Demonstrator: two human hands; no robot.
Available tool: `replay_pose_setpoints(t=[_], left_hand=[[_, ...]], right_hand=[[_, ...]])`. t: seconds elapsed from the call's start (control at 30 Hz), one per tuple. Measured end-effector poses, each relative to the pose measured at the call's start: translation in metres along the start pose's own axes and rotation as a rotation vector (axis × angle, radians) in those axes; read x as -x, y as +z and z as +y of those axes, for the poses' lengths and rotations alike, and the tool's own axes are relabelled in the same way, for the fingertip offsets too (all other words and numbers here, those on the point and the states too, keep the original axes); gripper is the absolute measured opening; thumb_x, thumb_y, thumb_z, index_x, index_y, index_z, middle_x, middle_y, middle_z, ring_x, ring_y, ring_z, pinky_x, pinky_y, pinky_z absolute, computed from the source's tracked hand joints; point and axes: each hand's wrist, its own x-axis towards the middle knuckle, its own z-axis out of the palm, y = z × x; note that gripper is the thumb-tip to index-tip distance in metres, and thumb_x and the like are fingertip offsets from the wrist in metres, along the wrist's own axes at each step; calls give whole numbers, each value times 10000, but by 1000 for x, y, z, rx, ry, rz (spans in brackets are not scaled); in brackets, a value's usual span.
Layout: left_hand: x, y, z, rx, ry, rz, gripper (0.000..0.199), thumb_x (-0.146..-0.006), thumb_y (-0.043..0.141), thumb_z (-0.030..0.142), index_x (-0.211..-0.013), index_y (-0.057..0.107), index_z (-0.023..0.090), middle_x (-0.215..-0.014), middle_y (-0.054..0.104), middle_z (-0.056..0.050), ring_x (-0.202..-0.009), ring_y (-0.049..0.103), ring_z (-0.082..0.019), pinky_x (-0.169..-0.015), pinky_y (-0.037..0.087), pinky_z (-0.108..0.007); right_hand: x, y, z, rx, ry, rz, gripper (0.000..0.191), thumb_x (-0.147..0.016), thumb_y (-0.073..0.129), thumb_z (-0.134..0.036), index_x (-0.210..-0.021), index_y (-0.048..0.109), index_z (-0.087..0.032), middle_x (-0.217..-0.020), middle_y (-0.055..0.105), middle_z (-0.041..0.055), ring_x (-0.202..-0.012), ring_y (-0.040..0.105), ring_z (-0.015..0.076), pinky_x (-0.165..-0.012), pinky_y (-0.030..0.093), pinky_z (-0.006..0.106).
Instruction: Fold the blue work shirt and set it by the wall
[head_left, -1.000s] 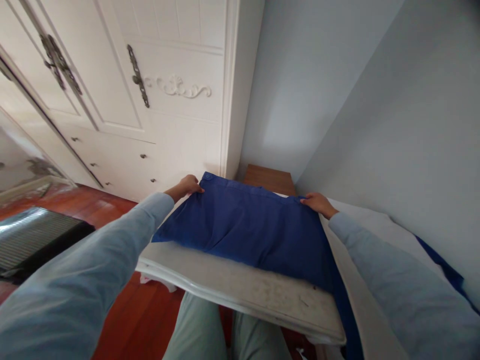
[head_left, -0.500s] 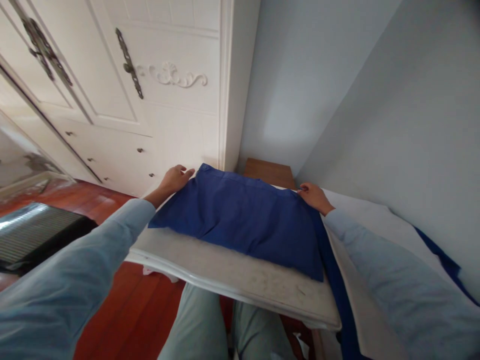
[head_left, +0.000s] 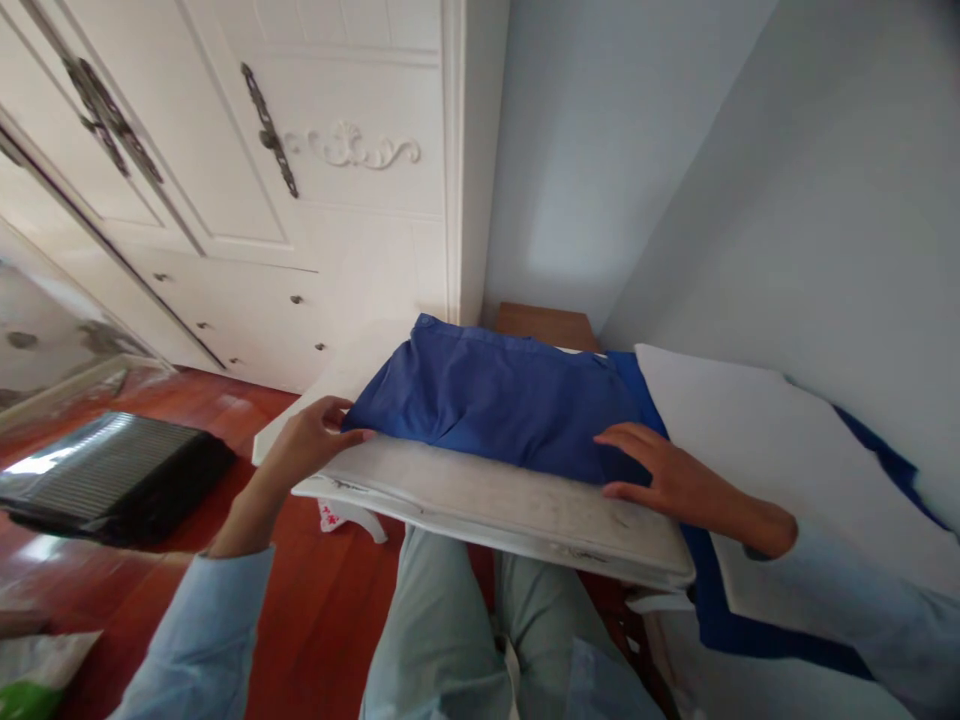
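while a white wardrobe (head_left: 247,180) fills the far left, a white padded board (head_left: 495,500) lies across the person's lap, and a folded blue garment (head_left: 495,400) rests flat on it. the right hand (head_left: 667,480) lies open, palm down, on the garment's near right edge, gripping nothing. the left hand (head_left: 311,440) touches the near left corner, fingers loosely curled; whether it pinches the cloth is unclear.

Nothing here can be read. The only marks are a few small red ones on a scrap of white plastic (head_left: 328,516) under the table's edge (head_left: 480,515), at about seven o'clock from the blue cloth (head_left: 495,400), and they are too blurred to tell.
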Motion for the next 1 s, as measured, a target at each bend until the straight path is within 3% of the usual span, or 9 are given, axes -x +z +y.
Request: replay_pose_setpoints(t=[0.1,0.23,0.33,0.47,0.57,0.67,0.83,0.93,1.0], left_hand=[[-1,4,-3,66,-12,15,515,-621,679,546,-1009,700,209,-875,742,-61,-863,701,-276,-823,550,-377],[-9,0,-8,186,-38,46,430,-653,635,498,-986,685,231,-929,764,-53,-929,697,-280,-901,545,-400],[-14,-5,-17,261,-56,47,398,-650,628,486,-960,670,239,-948,764,-56,-938,697,-283,-906,552,-404],[-22,-10,-27,309,-48,8,535,-653,631,451,-1138,624,227,-989,736,-55,-957,699,-273,-898,565,-401],[-24,-11,-22,273,-20,195,578,-708,566,360,-1271,549,231,-1180,686,-82,-1131,649,-281,-953,549,-416],[-22,-6,3,135,187,310,537,-834,472,395,-1336,523,212,-1372,591,-128,-1286,556,-289,-1053,490,-443],[-38,29,70,-189,595,-14,590,-942,358,537,-1359,578,182,-1482,540,-118,-1476,350,-260,-1220,275,-431],[-64,55,93,-330,622,-185,676,-949,358,573,-1435,527,134,-1578,410,-139,-1528,224,-277,-1230,228,-457],[-80,69,93,-387,573,-260,702,-950,362,587,-1472,492,136,-1597,364,-148,-1531,199,-290,-1225,224,-477]], right_hand=[[0,9,-9,62,-88,-41,491,-920,600,-530,-1298,636,-219,-1287,655,138,-1206,613,313,-1059,491,481],[1,12,4,104,-93,-76,299,-985,482,-301,-1125,738,-239,-1078,740,110,-1019,694,279,-917,569,438],[10,7,18,116,-70,-73,317,-986,464,-294,-1097,758,-245,-1055,758,101,-992,708,280,-887,579,438],[21,1,26,71,-50,-85,335,-990,467,-348,-1139,752,-257,-1113,757,87,-1034,705,278,-933,569,460],[22,-1,20,69,-69,-61,360,-993,491,-411,-1227,714,-253,-1209,726,96,-1129,669,284,-1003,537,478],[16,-2,5,77,-124,0,411,-1005,486,-449,-1319,655,-245,-1319,669,105,-1234,611,282,-1077,487,487],[-33,8,-22,35,-247,-11,539,-997,493,-515,-1454,530,-232,-1518,500,122,-1402,463,286,-1172,386,494],[-80,22,-21,39,-304,-15,639,-985,486,-564,-1514,446,-207,-1581,400,144,-1474,354,294,-1205,324,510],[-107,31,-7,68,-294,-20,666,-987,470,-573,-1532,414,-194,-1599,358,155,-1498,303,299,-1218,289,524]])
